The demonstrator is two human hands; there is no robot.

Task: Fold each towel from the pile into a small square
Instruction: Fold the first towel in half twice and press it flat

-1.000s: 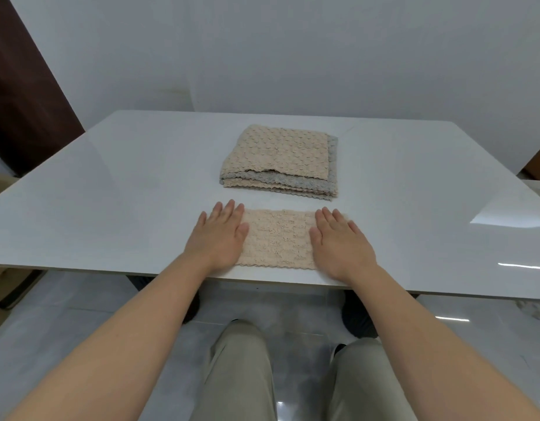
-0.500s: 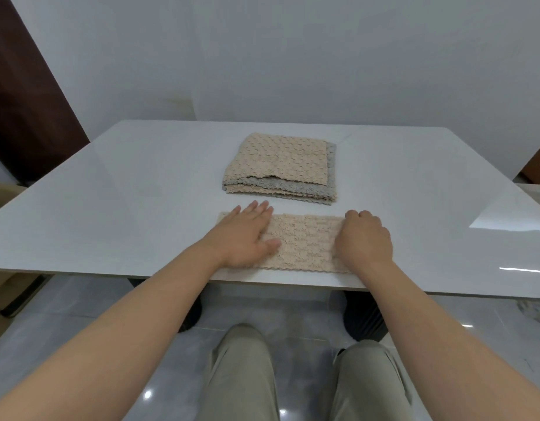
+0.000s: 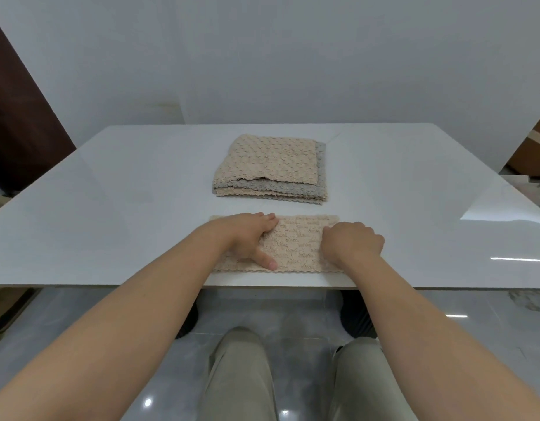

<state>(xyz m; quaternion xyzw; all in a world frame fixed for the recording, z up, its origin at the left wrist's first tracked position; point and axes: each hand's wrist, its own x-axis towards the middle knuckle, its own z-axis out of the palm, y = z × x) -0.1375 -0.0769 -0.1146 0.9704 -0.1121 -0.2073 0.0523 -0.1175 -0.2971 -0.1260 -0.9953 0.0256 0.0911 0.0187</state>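
A beige towel, folded into a long strip, lies at the near edge of the white table. My left hand rests flat on its left half, thumb stretched toward the middle. My right hand is curled over the strip's right end, fingers closed on the cloth. Behind the strip sits the pile of beige and grey towels, stacked flat.
The glossy table top stretches wide to both sides of the towels. A white wall stands behind it. A dark door is at the left. My knees and the tiled floor show below the table edge.
My right hand went from lying flat on the strip to curling closed on its right end. My left hand slid inward and spread its thumb.
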